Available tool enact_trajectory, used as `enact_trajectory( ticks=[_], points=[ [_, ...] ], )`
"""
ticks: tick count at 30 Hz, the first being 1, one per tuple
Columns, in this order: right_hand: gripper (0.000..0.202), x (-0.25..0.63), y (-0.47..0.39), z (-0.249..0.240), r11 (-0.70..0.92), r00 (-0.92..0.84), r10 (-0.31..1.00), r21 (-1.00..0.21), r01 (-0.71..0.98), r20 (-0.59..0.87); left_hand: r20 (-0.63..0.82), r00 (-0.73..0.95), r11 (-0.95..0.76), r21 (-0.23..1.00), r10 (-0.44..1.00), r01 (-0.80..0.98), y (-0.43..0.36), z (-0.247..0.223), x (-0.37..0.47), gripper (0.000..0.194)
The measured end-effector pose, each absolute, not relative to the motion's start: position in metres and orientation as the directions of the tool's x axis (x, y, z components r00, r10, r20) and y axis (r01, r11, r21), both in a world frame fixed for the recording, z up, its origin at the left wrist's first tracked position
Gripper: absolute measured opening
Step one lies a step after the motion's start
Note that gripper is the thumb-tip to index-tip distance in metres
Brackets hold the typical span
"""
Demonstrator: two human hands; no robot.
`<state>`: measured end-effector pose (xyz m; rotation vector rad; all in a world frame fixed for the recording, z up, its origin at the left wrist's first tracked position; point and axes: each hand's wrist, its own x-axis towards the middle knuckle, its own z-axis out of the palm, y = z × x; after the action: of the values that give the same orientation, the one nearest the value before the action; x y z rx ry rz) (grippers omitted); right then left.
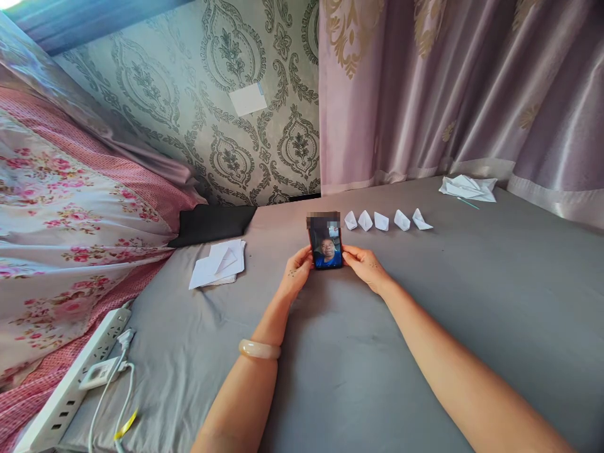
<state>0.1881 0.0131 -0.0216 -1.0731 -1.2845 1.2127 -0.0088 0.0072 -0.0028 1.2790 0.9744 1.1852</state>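
A dark phone (pixel 325 251) stands upright between my two hands, its lit screen showing a person on a video call. My left hand (pixel 298 270) is closed on the phone's left edge, with a pale bangle on that wrist. On the opposite edge, the fingers of my right hand (pixel 365 265) grip the lower corner. Just beyond and to the right, several small folded white paper pieces (pixel 381 221) sit in a row on the grey sheet (pixel 358 352).
White papers (pixel 219 264) lie stacked at the left, near a black flat item (pixel 212 225). More folded paper (pixel 468 187) and a thin green stick (pixel 468 203) are at the back right. A power strip (pixel 70 390) with cables runs along the left, beside floral curtains (pixel 61 233).
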Motion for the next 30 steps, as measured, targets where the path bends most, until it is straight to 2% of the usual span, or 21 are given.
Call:
enact_trajectory(
  ticks=[30],
  points=[
    [0.038, 0.1893, 0.0117, -0.0208, 0.11, -0.082, 0.99, -0.993, -0.04, 0.113, 0.086, 0.159, -0.072, 0.993, 0.984, -0.094, 0.0067, -0.0024, -0.0078, 0.052]
  ],
)
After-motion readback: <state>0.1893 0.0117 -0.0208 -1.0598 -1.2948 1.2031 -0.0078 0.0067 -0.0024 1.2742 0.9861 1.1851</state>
